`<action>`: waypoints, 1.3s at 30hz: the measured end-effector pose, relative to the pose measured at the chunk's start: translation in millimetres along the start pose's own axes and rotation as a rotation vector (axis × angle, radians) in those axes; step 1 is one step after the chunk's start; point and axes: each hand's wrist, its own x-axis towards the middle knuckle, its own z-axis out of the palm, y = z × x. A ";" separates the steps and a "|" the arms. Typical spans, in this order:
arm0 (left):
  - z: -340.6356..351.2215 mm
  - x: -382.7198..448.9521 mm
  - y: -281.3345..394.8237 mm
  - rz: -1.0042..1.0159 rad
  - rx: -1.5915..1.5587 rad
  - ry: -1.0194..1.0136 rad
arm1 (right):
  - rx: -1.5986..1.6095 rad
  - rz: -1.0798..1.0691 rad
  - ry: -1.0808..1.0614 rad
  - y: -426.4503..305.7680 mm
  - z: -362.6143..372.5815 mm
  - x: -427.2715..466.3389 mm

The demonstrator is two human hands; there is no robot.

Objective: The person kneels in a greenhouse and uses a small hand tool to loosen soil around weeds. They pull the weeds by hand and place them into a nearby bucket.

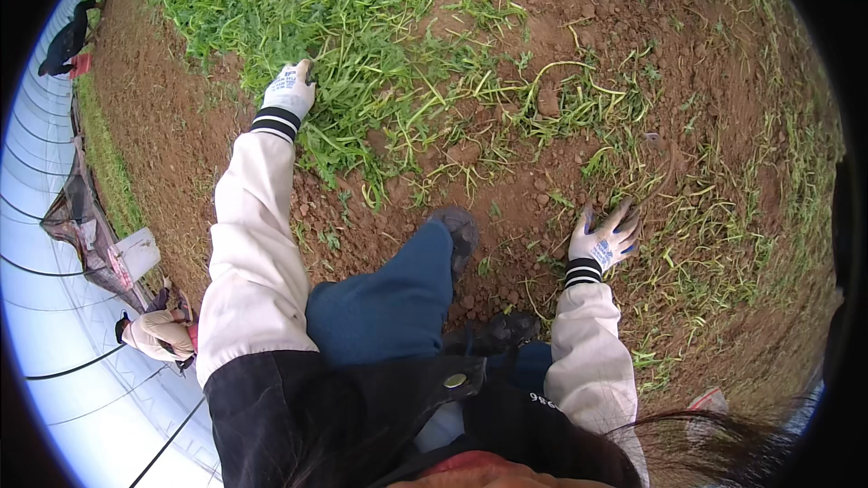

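My left hand [290, 87], in a white work glove with printing on its back, is at the left edge of a dense bed of leafy greens [298, 7]. Its fingers point into the leaves and are partly hidden, so whether they grip any stems is unclear. Lower and to the right, my right hand [605, 238] wears a matching glove with blue on the finger undersides. Its fingers are spread over brown soil beside scattered cut stems [685, 257], with nothing visible in it. Loose, wilted greens [583, 95] lie on the soil between and beyond the hands.
My shoe [458, 237] rests on cloddy soil [505, 183] between my arms. At the left, one person [159, 335] crouches and another [68, 41] bends over near the greenhouse's plastic film wall [34, 169]. A white panel [137, 254] and dark netting [78, 210] line that side.
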 end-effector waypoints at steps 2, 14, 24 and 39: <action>-23.7 -1.9 31.6 0.073 0.130 0.194 | -0.016 0.007 0.003 1.4 -0.5 -0.3; 4.1 46.8 97.1 0.052 0.194 -0.225 | 0.007 0.028 -0.063 -4.8 -1.4 -0.8; -7.3 -0.4 82.9 0.353 0.194 -0.219 | 0.007 0.005 -0.007 -0.5 0.5 -1.8; 3.0 -21.3 139.4 0.142 0.391 -0.370 | 0.018 0.013 -0.009 -2.3 2.4 -2.6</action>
